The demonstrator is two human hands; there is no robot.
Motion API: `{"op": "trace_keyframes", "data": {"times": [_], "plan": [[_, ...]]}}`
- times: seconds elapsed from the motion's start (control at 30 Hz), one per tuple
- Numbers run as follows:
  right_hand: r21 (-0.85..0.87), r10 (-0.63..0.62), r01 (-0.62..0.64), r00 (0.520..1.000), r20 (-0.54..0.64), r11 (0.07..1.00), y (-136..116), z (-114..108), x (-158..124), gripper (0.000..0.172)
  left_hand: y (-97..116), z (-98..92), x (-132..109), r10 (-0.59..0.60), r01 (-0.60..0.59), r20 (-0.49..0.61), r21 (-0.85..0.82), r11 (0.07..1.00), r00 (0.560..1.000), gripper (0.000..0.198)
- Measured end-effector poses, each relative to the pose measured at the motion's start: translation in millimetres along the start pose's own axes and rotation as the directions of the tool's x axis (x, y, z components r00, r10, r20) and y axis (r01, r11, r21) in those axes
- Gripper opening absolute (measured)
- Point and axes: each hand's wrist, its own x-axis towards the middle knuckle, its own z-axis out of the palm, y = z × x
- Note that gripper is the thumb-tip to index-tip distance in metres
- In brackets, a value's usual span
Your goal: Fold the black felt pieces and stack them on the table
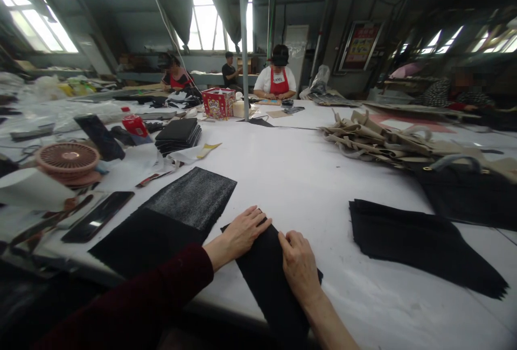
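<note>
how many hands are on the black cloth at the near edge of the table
2: the left hand lies near the far end of the black cloth, and the right hand is on its right side. Neither is hidden.

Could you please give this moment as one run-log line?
Left hand: laid on black cloth; Right hand: on same cloth; Left side: grey-and-black cloth; Right side: cloth pile; Surface: white table
</note>
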Motion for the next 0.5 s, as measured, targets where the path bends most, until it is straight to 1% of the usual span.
{"op": "trace_keyframes", "data": {"times": [0.1, 0.23, 0.37, 0.5], "plan": [[-0.003, 0.002, -0.002, 1.0, 0.016, 1.0, 0.9, -3.9, -3.1, 0.029, 4.3, -2.9, 1.2, -0.002, 0.002, -0.01, 0.022, 1.0, 1.0, 0.056], [-0.003, 0.02, -0.02, 0.999, 0.039, 1.0, 1.5, -8.6, -7.5, 0.027, 9.5, -5.7, 3.0, 0.015, -0.015, 0.007, 0.037, 0.999, 1.0, 0.052], [-0.004, 0.034, -0.034, 0.998, 0.051, 0.999, 2.7, -10.6, -12.0, 0.027, 13.0, -4.6, 2.9, 0.025, -0.026, 0.017, 0.048, 0.999, 1.0, 0.06], [0.014, 0.033, -0.033, 0.998, 0.048, 0.999, 4.2, -12.0, -16.0, 0.027, 14.5, -3.6, 3.6, 0.048, -0.049, 0.009, 0.041, 0.998, 0.999, 0.052]]}}
